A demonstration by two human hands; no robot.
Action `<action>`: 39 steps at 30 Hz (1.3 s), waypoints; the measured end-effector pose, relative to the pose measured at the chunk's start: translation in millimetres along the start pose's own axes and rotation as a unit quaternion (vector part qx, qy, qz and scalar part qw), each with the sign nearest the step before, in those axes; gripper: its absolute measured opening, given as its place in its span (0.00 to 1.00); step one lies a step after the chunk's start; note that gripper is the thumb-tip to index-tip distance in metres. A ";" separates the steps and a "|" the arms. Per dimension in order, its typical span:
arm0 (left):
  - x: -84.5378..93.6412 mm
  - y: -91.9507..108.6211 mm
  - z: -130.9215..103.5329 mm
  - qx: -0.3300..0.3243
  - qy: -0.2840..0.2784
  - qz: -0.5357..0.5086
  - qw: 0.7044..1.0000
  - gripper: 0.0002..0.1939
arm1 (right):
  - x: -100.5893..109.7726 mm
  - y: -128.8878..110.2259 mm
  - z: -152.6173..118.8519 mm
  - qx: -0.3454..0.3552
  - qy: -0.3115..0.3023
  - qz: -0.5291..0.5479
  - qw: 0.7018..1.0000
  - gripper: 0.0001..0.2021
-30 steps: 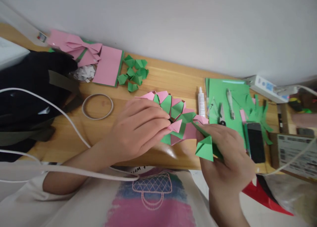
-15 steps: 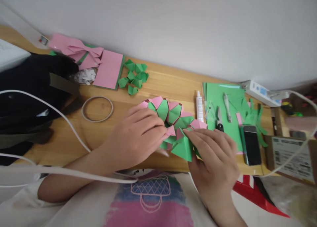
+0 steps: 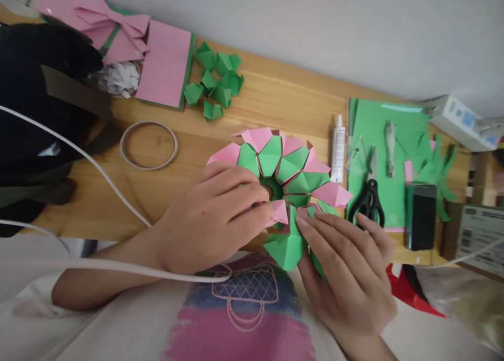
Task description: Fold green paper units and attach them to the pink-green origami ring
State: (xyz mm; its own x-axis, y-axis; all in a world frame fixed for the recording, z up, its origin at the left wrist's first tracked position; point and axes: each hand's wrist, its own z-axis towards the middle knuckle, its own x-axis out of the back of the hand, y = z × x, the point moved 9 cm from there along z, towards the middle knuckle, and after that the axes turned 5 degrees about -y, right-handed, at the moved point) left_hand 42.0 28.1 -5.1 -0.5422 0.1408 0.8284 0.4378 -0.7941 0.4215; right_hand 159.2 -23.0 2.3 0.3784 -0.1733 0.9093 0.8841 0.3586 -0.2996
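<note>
A ring of folded pink and green paper pieces (image 3: 270, 155) is between my hands, over the front edge of the table, with a round hole in its middle. My left hand (image 3: 220, 214) grips the ring's left side, and its fingertips pinch a small pink paper piece (image 3: 280, 212) by the hole. On the right side, my right hand (image 3: 346, 261) is closed on the ring, fingers on top and thumb below. A green folded piece (image 3: 288, 249) sticks out toward me between the two hands. The palm sides of both hands are hidden.
Several loose green folded pieces (image 3: 220, 82) lie behind the ring. A tape roll (image 3: 148, 145) is to the left, near a pink paper stack (image 3: 165, 61). At right are a glue tube (image 3: 337, 151), scissors (image 3: 368, 198), a phone (image 3: 421, 219) and green sheets (image 3: 366, 124). White cables (image 3: 118, 266) cross my left arm.
The ring is tilted flatter to my view, so its hole and back petals show more. My view has shifted down and closer. Both hands keep their hold.
</note>
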 end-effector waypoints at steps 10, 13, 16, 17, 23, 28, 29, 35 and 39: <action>-2.5 2.1 -0.1 0.024 -0.027 0.020 0.999 0.07 | -0.5 -3.8 -6.7 0.014 -0.019 0.002 1.000 0.08; -1.4 3.8 1.3 0.019 -0.030 0.024 0.999 0.08 | -0.4 -3.4 -6.8 0.010 -0.014 0.007 1.000 0.08; -1.0 4.3 1.0 0.022 -0.031 0.025 0.999 0.08 | -1.2 -3.1 -7.2 0.005 -0.018 0.010 1.000 0.08; -1.1 4.6 0.6 0.023 -0.031 0.027 0.999 0.08 | -1.3 -3.0 -7.4 0.005 -0.020 0.009 1.000 0.09; -0.5 8.0 -0.6 0.010 -0.029 0.041 0.999 0.08 | -1.9 -3.3 -8.9 0.010 -0.030 0.007 0.999 0.10; -1.3 7.7 0.2 0.004 -0.043 0.048 0.998 0.08 | -2.0 -1.6 -9.8 0.002 -0.025 0.010 1.000 0.08; -1.2 7.9 0.3 0.001 -0.044 0.045 0.998 0.08 | -2.0 -1.6 -10.0 0.004 -0.025 0.011 1.000 0.08; 0.3 11.2 -1.5 -0.019 -0.048 0.041 0.998 0.08 | -0.8 -3.1 -9.8 0.012 -0.023 0.009 1.000 0.08; -0.1 13.0 -2.8 -0.026 -0.061 0.047 0.997 0.08 | 0.0 -5.1 -9.1 0.013 -0.013 -0.002 1.000 0.10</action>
State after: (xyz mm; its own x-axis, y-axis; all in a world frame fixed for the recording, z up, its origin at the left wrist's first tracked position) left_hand 45.7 16.1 -0.7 -0.4078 0.1319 0.9035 0.4428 -0.8368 0.3220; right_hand 157.1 -33.3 1.2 0.3681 -0.1515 0.9173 0.8776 0.3824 -0.2890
